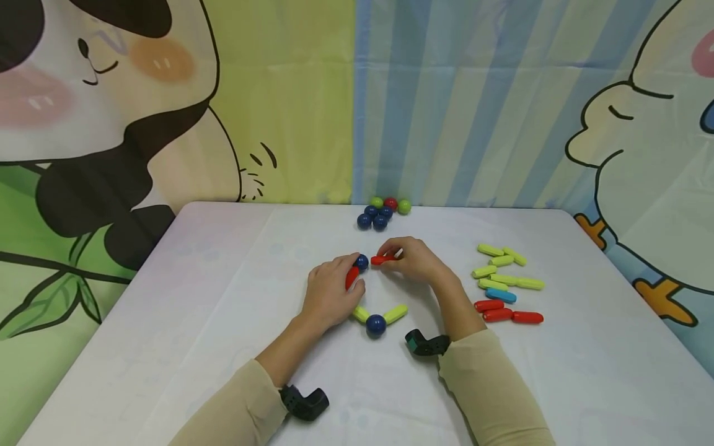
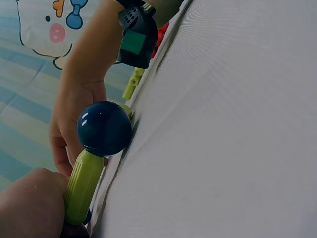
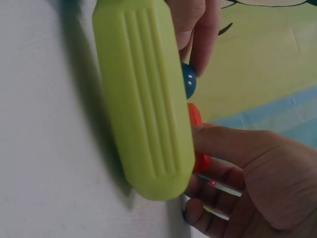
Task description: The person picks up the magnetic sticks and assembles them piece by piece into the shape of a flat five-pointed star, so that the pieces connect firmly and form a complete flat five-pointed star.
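My left hand (image 1: pixel 334 288) holds a dark blue ball (image 1: pixel 362 263) at its fingertips. A red stick (image 1: pixel 351 277) shows between its thumb and fingers, against that ball. Just to the right, my right hand (image 1: pixel 415 257) pinches another red stick (image 1: pixel 382 260), its free end pointing at the ball with a small gap. Nearer me, a second blue ball (image 1: pixel 376 326) joins two yellow-green sticks (image 1: pixel 396 313) in a V. The left stick's far end is hidden by my left hand. A yellow-green stick (image 3: pixel 146 99) looms large in the right wrist view.
Several blue balls (image 1: pixel 380 222), two green balls (image 1: pixel 404 207) and a red ball (image 1: pixel 390 204) sit at the table's back edge. To the right lie several yellow-green sticks (image 1: pixel 501 261), a light blue stick (image 1: pixel 501 295) and three red sticks (image 1: pixel 498 315). A printed curtain (image 1: pixel 301 111) hangs behind.
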A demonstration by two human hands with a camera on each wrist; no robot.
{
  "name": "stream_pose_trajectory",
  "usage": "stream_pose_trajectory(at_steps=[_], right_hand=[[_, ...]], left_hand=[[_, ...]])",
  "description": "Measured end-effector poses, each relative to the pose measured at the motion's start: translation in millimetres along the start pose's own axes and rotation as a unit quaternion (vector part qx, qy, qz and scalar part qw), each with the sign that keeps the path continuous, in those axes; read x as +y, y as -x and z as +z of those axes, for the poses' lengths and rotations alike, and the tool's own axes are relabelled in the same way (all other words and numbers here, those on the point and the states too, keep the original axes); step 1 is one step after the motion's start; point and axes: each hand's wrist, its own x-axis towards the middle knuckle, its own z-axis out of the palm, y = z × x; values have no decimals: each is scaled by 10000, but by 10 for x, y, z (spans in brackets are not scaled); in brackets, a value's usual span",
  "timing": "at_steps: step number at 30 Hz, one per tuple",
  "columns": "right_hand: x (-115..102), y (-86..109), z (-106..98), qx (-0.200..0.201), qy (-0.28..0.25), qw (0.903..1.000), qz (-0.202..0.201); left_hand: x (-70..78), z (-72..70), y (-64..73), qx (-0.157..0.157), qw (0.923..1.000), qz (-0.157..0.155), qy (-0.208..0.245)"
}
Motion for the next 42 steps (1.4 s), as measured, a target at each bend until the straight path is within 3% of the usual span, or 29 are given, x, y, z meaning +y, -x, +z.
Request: stream_pose_trajectory(at_steps=[8,13,22,27,34,38,42], right_hand=[[-40,-16,21,-53,-40,9999,91],[-44,-12,22,-51,-98,9999,109],[65,20,-52,-58,-746,9965,378],[167,29,-74,298,-1335,9883,672],[350,-17,15,977,-2606,9550,1029],[341,-43,9,1046,-2720,9508,1046],[334,-102,-3,1053,-2573,9547,1058]], left_hand=[[-4,-12,11,95,9998,167,47],[2,-24,18,-90,9996,247,-40],[7,-21,24,-159,9995,241,-136],[-13,-5,21,-144,9996,211,-153],[-34,15,32,-115,9997,209,-103],[-26,9,33,-133,9996,210,-91],[-27,10,26,-129,9996,214,-95]])
